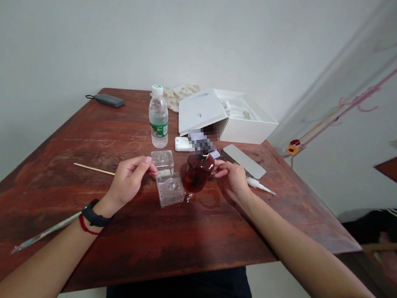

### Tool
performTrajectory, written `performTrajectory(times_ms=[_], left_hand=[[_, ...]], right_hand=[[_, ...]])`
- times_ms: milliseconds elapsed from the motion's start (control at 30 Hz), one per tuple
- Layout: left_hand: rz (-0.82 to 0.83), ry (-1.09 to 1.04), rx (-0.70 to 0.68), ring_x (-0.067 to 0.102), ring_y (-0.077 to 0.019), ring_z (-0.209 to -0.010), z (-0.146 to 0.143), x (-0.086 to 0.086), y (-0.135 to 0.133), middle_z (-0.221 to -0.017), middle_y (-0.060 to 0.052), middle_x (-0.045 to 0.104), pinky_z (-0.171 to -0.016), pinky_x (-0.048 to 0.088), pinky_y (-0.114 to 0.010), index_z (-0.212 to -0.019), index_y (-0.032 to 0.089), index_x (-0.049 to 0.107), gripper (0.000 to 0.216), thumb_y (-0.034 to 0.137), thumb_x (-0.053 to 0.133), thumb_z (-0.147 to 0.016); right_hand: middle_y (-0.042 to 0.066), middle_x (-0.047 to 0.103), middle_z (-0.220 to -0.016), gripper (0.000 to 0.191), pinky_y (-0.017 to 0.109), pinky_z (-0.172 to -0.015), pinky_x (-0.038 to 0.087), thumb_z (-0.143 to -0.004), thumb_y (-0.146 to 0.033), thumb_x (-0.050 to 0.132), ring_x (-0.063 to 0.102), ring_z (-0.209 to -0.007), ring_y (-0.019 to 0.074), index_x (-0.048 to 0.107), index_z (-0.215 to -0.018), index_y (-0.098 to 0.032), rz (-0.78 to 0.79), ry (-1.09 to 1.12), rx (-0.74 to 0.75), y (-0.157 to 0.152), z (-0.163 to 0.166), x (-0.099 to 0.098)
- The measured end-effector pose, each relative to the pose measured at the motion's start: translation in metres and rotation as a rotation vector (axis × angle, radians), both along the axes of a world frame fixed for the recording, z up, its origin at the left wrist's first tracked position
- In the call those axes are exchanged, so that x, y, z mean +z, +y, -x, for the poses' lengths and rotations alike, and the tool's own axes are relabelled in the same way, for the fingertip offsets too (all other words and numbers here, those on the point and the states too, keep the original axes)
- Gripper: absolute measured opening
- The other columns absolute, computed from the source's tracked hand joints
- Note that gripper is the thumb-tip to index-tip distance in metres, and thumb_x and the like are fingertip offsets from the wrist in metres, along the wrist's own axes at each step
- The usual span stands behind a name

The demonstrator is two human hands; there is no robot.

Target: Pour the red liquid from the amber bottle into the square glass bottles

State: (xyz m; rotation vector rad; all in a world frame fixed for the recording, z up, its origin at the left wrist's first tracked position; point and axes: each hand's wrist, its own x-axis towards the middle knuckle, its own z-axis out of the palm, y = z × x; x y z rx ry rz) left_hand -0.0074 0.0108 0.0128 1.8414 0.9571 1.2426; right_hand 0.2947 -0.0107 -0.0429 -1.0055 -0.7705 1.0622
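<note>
My left hand (pixel 130 176) is closed in a pinch beside a small clear plastic box (pixel 163 160); anything between its fingertips is too small to make out. Just in front lies a second clear plastic piece (pixel 170 190), speckled with droplets, perhaps the other half of the box. A dark amber bottle (pixel 198 172) leans toward my right hand (pixel 232 176), whose curled fingers touch its right side. Part of the grip is hidden behind the bottle. Close to my right wrist lies a white pump dispenser top (pixel 260 186) with a long nozzle.
Behind stand a labelled water bottle (pixel 158 120) and an open white carton (pixel 249 126). A white device (pixel 182 144) and a grey flat bar (pixel 245 161) lie nearby. At left are a thin wooden stick (pixel 94 169), a wrapped stick (pixel 46 232) and a grey case (pixel 110 100).
</note>
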Motion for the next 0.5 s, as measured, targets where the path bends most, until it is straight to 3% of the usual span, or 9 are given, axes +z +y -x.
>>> performTrajectory(times_ms=[133, 233, 367, 500], left_hand=[[0.005, -0.004, -0.029, 0.074, -0.0205, -0.068, -0.0005, -0.0034, 0.0016, -0.071, -0.005, 0.076, -0.07, 0.062, -0.031, -0.073, 0.019, 0.07, 0.044, 0.049, 0.058, -0.103], [0.002, 0.006, -0.035, 0.074, -0.0204, -0.068, -0.0004, -0.0059, 0.0025, -0.071, -0.005, 0.076, -0.07, 0.061, -0.031, -0.073, 0.019, 0.07, 0.045, 0.051, 0.058, -0.103], [-0.011, 0.063, -0.04, 0.073, -0.02, -0.069, 0.0, -0.0066, 0.0019, -0.072, -0.004, 0.076, -0.07, 0.059, -0.03, -0.074, 0.019, 0.071, 0.043, 0.048, 0.057, -0.103], [-0.134, 0.204, -0.099, 0.072, -0.0196, -0.076, -0.0006, -0.0031, -0.0011, -0.08, -0.005, 0.077, -0.074, 0.056, -0.029, -0.08, 0.019, 0.074, 0.035, 0.041, 0.059, -0.103]], right_hand=[[0.001, 0.064, -0.056, 0.03, 0.033, -0.061, 0.052, -0.063, -0.018, 0.068, 0.058, -0.061, 0.0161, 0.055, -0.038, -0.025, -0.01, -0.007, -0.019, -0.0019, -0.0016, 0.0008], [0.001, 0.062, -0.057, 0.037, 0.034, -0.063, 0.051, -0.07, -0.021, 0.07, 0.058, -0.063, 0.0161, 0.052, -0.038, -0.025, -0.03, -0.006, -0.031, -0.0003, -0.0026, 0.0002], [0.001, 0.06, -0.058, 0.048, 0.034, -0.062, 0.048, -0.079, -0.033, 0.075, 0.056, -0.062, 0.0158, 0.046, -0.04, -0.026, -0.045, 0.012, -0.039, 0.0027, -0.0022, 0.0008], [-0.002, 0.051, -0.054, 0.059, 0.033, -0.056, 0.044, -0.085, -0.045, 0.078, 0.051, -0.055, 0.0145, 0.04, -0.044, -0.025, -0.03, 0.054, -0.008, 0.0017, 0.0011, 0.0055]])
